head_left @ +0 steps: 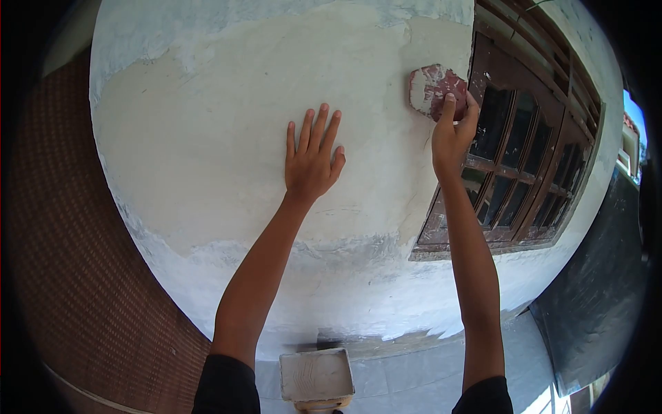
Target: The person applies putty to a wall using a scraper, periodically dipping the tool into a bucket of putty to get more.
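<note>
My left hand (314, 159) lies flat against the pale wall (207, 152), its fingers stretched and spread, holding nothing. To the right and higher up, my right hand (453, 134) grips a flat, many-sided red piece smeared with whitish filler (438, 90). The thumb lies over its lower right part, while the other fingers are partly hidden. This piece is at the wall surface, just left of the window frame; its exact kind does not show. Around my left hand spreads a broad cream patch, with rougher white and grey areas above and below.
A brown wooden window (510, 152) with small panes borders the work area on the right. Below stands a rectangular tray (317, 375) with greyish-white material in it. A woven brown panel (89, 241) is at left, a dark sheet (593, 283) at lower right.
</note>
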A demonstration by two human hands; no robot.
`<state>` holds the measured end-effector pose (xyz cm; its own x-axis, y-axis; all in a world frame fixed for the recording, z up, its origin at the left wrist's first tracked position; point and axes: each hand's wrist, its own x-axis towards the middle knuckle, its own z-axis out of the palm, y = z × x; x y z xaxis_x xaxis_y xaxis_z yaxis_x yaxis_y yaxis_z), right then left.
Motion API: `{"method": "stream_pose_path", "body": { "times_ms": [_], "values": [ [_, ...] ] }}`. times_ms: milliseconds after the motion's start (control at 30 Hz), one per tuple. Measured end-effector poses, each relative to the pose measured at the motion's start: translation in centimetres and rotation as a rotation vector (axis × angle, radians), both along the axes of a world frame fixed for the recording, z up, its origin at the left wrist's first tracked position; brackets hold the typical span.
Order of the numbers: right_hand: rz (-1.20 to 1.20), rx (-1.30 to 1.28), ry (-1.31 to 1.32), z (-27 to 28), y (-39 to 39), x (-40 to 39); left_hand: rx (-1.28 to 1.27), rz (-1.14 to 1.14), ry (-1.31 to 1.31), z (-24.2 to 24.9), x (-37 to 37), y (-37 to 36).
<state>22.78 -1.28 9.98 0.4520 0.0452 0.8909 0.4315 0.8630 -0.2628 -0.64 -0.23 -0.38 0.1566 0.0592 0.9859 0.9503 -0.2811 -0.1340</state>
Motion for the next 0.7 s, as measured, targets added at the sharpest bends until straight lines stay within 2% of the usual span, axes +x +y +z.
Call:
{"method": "stream_pose_path", "body": {
  "times_ms": [33,100,167,233,267,300,367,500,533,700],
  "values": [
    [-0.004,-0.004,0.001,-0.5,-0.1,-0.4,0.007,0.002,0.004,0.0,0.0,0.1],
    [-0.170,-0.045,-0.284,-1.6,0.2,-0.6,-0.002,-0.002,0.004,0.0,0.0,0.0],
    [-0.231,-0.128,-0.255,-1.6,0.4,0.6,-0.010,-0.006,0.010,0.0,-0.1,-0.3],
    [0.050,-0.168,0.213,-1.6,0.9,2.3,0.016,0.009,0.004,-0.3,-0.1,-0.4],
    [0.011,-0.160,0.235,-1.9,0.4,3.1,0.016,0.004,0.002,-0.6,-0.2,-0.4],
    [0.005,-0.161,0.234,-2.6,0.0,3.6,-0.006,-0.019,0.011,-1.0,-0.2,-0.4],
    [0.219,-0.225,0.247,-4.3,-0.7,4.5,-0.030,-0.048,0.015,-1.7,-0.4,-0.4],
    [0.149,-0.404,0.077,-7.9,-2.3,4.9,-0.098,-0.094,0.012,-3.3,-0.4,-1.2],
    [0.242,-0.385,0.056,-9.1,-2.9,4.4,-0.126,-0.116,0.010,-3.8,-0.4,-1.6],
    [0.412,-0.491,-0.049,-14.9,-4.2,2.9,-0.247,-0.182,0.032,-7.1,-1.0,-4.4]
  ]
}}
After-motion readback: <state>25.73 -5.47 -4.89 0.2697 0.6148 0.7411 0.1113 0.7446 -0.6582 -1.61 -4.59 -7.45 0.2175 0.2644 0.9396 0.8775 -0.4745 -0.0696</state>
